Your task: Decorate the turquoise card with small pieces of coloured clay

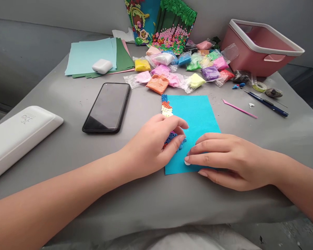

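Your sheet, flat, rectangular and bright blue, lies toward the near edge of the grey table. Small rings in blue, orange and cream make a bumpy strip down its left edge. Your left hand curls over that strip, thumb and fingers bent by some blue bits; whether it pinches any, you cannot tell from here. Your right hand is released: fingers stretched low over the sheet's near right corner, thumb apart, one fingertip touching a small white lump.

Past the sheet's far edge sit plump, crinkly plastic packs in many colours. A glossy phone lies left of the sheet, and a smooth white block at the table's left edge. Toward the far right corner stands a pink box with a white rim — a slim pink tool lies nearer you, beside a dark pen.
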Motion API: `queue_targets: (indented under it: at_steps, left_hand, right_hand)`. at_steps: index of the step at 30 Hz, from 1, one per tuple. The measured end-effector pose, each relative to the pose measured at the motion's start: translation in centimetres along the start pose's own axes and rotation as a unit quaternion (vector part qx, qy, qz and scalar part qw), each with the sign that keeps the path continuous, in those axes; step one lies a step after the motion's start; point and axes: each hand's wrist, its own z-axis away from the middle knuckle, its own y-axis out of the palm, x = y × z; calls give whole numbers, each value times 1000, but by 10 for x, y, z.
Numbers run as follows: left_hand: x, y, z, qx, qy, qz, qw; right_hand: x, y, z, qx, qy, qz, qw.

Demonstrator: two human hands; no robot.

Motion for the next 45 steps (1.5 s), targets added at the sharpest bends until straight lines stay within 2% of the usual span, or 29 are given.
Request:
queue_targets:
  at_steps: [9, 13, 17, 20, 22, 24, 26, 27, 29, 33, 39, 42, 45]
  left_hand:
    - [-1, -1, 1, -2, 1, -1, 1000]
    - [-1, -1, 0, 5, -7, -1, 1000]
    - [0, -1, 0, 6, -9, 1, 1000]
    - [-2, -2, 0, 11, -8, 4, 1000]
    - [-4, -3, 0, 21, -14, 8, 1000]
    - [-6, -5, 0, 32, -15, 13, 999]
    - [-7, -8, -1, 44, -7, 14, 999]
    - [-7, -9, -1, 52, -2, 13, 999]
    - [-5, -13, -3, 72, 12, 12, 997]
    - [5, -19, -5, 115, 55, 1, 992]
    - [14, -22, -6, 179, 74, -21, 981]
    - [14, -24, -8, 201, 71, -53, 976]
    - [14, -23, -8, 198, 73, -72, 975]
  right_hand:
    - [5, 2, 1, 24, -24, 88, 996]
    - [4, 1, 1, 22, -11, 59, 998]
    - [-1, -1, 0, -10, 37, -38, 999]
    - [-7, -12, 4, -86, 121, 0, 989]
    - [-16, -27, 9, -132, 215, 90, 963]
    - [-29, -46, 17, -137, 354, 186, 906]
    - [-44, -63, 26, -85, 481, 234, 841]
    - [-51, -70, 29, -47, 521, 231, 820]
    - [-64, -77, 35, 13, 555, 204, 806]
    - [-81, -74, 40, 50, 552, 195, 809]
    - [-87, -66, 41, 49, 518, 212, 827]
    - [-83, -64, 38, 27, 480, 209, 851]
    - [-73, -55, 32, -39, 448, 174, 876]
